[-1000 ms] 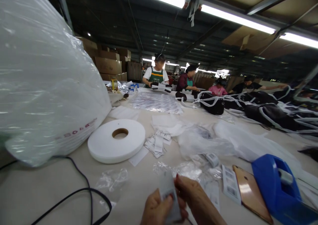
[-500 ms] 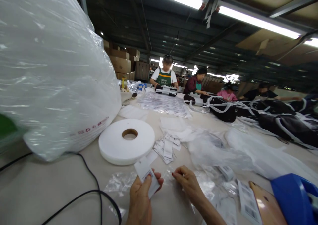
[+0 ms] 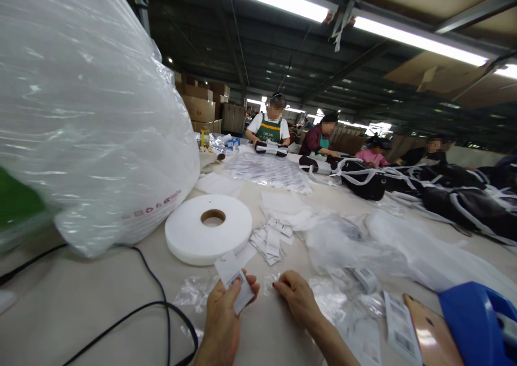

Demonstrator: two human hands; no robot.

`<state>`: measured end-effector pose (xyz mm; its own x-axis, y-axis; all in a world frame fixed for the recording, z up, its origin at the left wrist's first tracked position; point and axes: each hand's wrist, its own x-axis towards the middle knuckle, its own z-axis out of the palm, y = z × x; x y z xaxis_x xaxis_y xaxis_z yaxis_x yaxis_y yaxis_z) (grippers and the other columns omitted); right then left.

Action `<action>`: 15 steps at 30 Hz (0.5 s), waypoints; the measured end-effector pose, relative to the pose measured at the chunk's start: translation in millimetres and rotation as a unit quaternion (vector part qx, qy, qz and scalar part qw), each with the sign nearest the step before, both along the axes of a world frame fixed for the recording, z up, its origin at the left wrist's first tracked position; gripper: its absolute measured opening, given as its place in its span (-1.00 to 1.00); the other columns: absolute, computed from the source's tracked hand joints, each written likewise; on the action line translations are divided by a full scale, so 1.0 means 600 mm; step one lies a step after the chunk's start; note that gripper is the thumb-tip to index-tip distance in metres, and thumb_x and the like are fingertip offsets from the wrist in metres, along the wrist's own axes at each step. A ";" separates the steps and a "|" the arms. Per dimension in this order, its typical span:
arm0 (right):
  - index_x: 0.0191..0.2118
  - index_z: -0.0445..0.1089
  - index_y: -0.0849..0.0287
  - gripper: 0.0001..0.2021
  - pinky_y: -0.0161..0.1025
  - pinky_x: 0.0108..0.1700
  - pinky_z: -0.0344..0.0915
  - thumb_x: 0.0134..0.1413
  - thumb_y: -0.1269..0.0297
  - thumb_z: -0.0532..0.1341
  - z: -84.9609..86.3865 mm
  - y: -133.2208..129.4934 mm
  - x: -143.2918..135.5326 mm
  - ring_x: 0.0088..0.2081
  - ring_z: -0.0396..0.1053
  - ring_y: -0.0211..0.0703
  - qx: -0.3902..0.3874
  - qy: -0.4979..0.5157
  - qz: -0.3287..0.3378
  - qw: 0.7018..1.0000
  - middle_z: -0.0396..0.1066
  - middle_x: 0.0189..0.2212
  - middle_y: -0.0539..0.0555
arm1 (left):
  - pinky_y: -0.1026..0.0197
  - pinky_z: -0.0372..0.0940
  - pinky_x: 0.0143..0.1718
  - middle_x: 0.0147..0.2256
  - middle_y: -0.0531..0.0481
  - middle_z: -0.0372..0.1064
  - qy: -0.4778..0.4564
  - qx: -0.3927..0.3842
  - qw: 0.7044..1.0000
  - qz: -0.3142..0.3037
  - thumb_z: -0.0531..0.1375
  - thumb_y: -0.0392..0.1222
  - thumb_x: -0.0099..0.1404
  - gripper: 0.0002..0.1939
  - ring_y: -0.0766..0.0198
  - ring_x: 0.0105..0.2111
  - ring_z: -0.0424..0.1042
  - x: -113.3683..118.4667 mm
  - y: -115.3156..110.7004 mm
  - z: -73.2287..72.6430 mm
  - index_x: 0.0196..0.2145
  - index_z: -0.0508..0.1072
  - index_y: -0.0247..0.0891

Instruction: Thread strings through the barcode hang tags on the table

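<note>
I am watching my left hand (image 3: 223,323) pinching a small white paper tag with a dark printed barcode (image 3: 234,282) between thumb and fingers, just above the beige tabletop (image 3: 92,296); the tag's long axis is running from lower right up to upper left, its blank end pointing toward the flat white tape roll with a cardboard core (image 3: 208,228). My right hand (image 3: 297,298) is resting loosely curled on the table, holding nothing, beside crumpled clear plastic sleeves (image 3: 343,301). A black cable (image 3: 161,306) is looping at the left, with bare table around it. Farther left, a big clear plastic sack (image 3: 89,112) is showing red print, blurred, perhaps "BOA". Right of me, barcoded white labels (image 3: 399,339) are lying near a blue tape dispenser (image 3: 476,323).
</note>
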<state>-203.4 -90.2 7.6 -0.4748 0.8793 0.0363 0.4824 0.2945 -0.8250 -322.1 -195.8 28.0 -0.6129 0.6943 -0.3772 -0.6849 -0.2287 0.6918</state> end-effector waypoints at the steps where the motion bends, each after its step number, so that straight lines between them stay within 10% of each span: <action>1: -0.66 0.16 0.11 -0.78 -0.24 -0.42 0.05 -0.13 0.19 0.14 0.004 0.004 0.006 -0.52 0.11 -0.19 -0.018 0.012 0.002 1.000 0.11 -0.66 -0.08 | 0.22 0.41 -0.40 -0.52 -0.10 0.52 -0.003 0.000 1.000 -0.002 0.24 -0.31 -0.01 -0.79 0.22 -0.51 0.49 0.000 0.001 0.000 -0.36 0.38 -0.39; 8: -0.57 0.14 0.12 -0.68 -0.28 -0.43 0.09 -0.05 -0.03 0.05 0.054 0.002 0.051 -0.53 0.07 -0.25 -0.071 0.070 0.005 0.995 0.08 -0.63 -0.10 | 0.15 0.42 -0.43 -0.50 -0.20 0.52 -0.037 0.016 0.997 -0.061 0.25 -0.36 -0.01 -0.81 0.16 -0.54 0.50 0.009 0.004 0.009 -0.37 0.41 -0.45; 15: -0.61 0.33 0.12 -0.91 -0.20 -0.23 0.05 -0.32 0.35 0.27 0.017 -0.009 -0.005 -0.36 0.16 -0.10 -0.011 0.046 0.013 0.999 0.25 -0.54 -0.02 | 0.22 0.41 -0.44 -0.53 -0.10 0.51 -0.021 0.030 0.998 -0.043 0.27 -0.34 -0.03 -0.79 0.20 -0.53 0.49 -0.004 0.002 0.007 -0.37 0.41 -0.42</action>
<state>-206.3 -95.7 18.0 -0.4935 0.8676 0.0606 0.3972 0.2868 -0.8718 -324.2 -194.5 32.1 -0.5352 0.7657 -0.3568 -0.7316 -0.2090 0.6489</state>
